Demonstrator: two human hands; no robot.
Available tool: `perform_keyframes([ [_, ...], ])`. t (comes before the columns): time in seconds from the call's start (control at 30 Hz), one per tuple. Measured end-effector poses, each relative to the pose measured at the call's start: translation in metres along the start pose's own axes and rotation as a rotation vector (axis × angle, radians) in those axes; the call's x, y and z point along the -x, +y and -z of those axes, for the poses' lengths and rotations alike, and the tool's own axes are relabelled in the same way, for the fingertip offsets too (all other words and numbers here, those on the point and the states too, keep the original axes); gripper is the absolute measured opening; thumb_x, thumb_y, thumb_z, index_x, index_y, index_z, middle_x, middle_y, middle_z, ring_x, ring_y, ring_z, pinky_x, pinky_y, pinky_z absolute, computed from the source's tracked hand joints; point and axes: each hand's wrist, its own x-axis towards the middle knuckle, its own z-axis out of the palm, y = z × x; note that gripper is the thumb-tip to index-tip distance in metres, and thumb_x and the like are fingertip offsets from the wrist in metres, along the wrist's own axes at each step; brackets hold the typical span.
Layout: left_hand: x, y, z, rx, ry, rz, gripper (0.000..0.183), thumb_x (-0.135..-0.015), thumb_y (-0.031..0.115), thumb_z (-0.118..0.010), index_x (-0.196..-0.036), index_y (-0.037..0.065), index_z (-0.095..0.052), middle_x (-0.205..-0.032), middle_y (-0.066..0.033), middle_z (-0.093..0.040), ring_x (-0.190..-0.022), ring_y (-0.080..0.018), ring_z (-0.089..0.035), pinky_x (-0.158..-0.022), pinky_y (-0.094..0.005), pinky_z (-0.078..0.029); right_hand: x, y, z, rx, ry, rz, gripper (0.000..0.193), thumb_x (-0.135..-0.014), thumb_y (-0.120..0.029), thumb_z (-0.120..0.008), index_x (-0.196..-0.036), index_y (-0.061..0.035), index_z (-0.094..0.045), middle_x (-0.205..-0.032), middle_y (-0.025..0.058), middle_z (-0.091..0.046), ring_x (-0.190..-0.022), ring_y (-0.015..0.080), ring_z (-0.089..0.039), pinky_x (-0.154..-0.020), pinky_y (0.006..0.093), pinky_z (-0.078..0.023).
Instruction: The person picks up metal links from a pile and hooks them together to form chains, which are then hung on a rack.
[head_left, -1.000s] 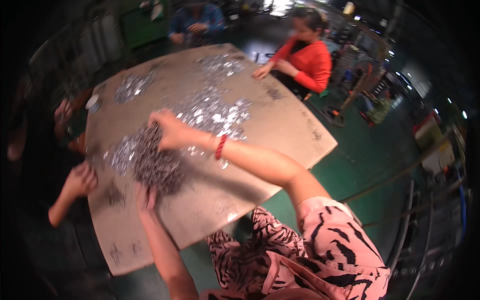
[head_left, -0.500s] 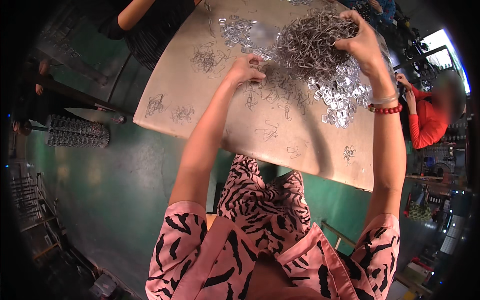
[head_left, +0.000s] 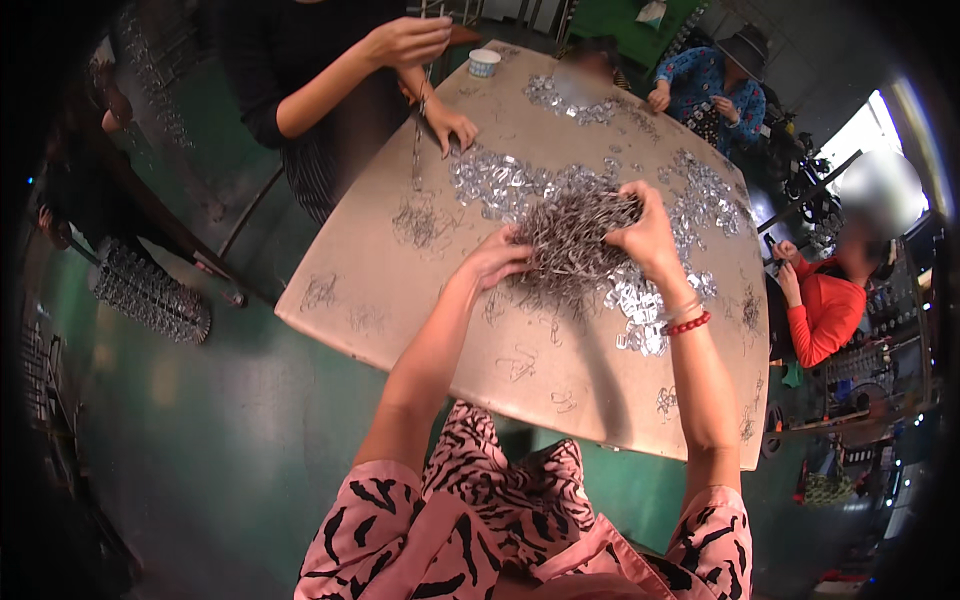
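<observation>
A large tangled clump of thin grey wire hooks (head_left: 572, 240) is between my two hands, over the middle of the table. My right hand (head_left: 648, 238) grips its right side, with the thumb in front and the fingers over the top. Against its left edge, my left hand (head_left: 498, 258) has its fingers curled, their tips partly hidden by the wires. Shiny flat metal buckle-like pieces (head_left: 640, 315) lie beside and under the clump on the right. More of these silver pieces (head_left: 490, 185) are spread behind it.
Small bunches of loose wire hooks (head_left: 422, 222) lie about the brown tabletop (head_left: 390, 300). Across the left side reaches a co-worker's hand (head_left: 452, 125). A paper cup (head_left: 484, 64) stands at the far edge. Other people sit around the table, one in a red top (head_left: 828, 315).
The clump has come nearer and leftward with my right hand. My left hand, which was apart from it near the tabletop, now touches its left side. The view has tilted up, showing more of the table.
</observation>
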Motion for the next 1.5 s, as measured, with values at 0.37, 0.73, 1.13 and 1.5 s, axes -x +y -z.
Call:
perform_keyframes([
  [0.37, 0.003, 0.000, 0.021, -0.540, 0.148, -0.112, 0.063, -0.070, -0.015, -0.063, -0.126, 0.002, -0.038, -0.118, -0.0180, -0.048, -0.097, -0.0250, -0.059, -0.078, -0.0328, -0.055, -0.001, -0.041, 0.009, 0.074, -0.067, 0.140, 0.051, -0.052, 0.001, -0.071, -0.097, -0.0063, -0.048, -0.096, 0.0112, -0.043, -0.096, 0.0288, -0.047, -0.085, 0.0338, -0.040],
  [0.73, 0.018, 0.014, -0.007, -0.140, 0.078, -0.053, 0.052, -0.077, -0.014, -0.054, -0.122, 0.002, -0.034, -0.114, -0.0147, -0.051, -0.098, -0.0211, -0.059, -0.082, -0.0297, -0.054, 0.003, -0.040, 0.008, 0.089, -0.084, 0.122, 0.052, -0.053, 0.001, -0.070, -0.099, -0.0068, -0.048, -0.097, 0.0127, -0.042, -0.098, 0.0313, -0.046, -0.083, 0.0361, -0.041],
  [1.13, 0.024, 0.013, 0.012, -0.318, 0.093, 0.004, 0.072, -0.072, -0.012, -0.063, -0.133, 0.004, -0.028, -0.121, -0.0198, -0.045, -0.096, -0.0257, -0.058, -0.080, -0.0334, -0.055, -0.005, -0.037, 0.012, 0.155, -0.046, 0.243, 0.050, -0.053, 0.001, -0.069, -0.099, -0.0064, -0.050, -0.102, 0.0117, -0.048, -0.101, 0.0262, -0.049, -0.089, 0.0314, -0.039],
  [1.5, 0.021, 0.007, 0.019, 0.147, -0.072, -0.072, 0.052, -0.079, -0.009, -0.060, -0.124, 0.001, -0.036, -0.104, -0.0107, -0.055, -0.093, -0.0205, -0.061, -0.080, -0.0310, -0.056, -0.008, -0.023, 0.006, 0.087, -0.136, 0.145, 0.051, -0.056, -0.003, -0.071, -0.103, -0.0055, -0.053, -0.103, 0.0126, -0.049, -0.098, 0.0279, -0.051, -0.086, 0.0330, -0.042],
])
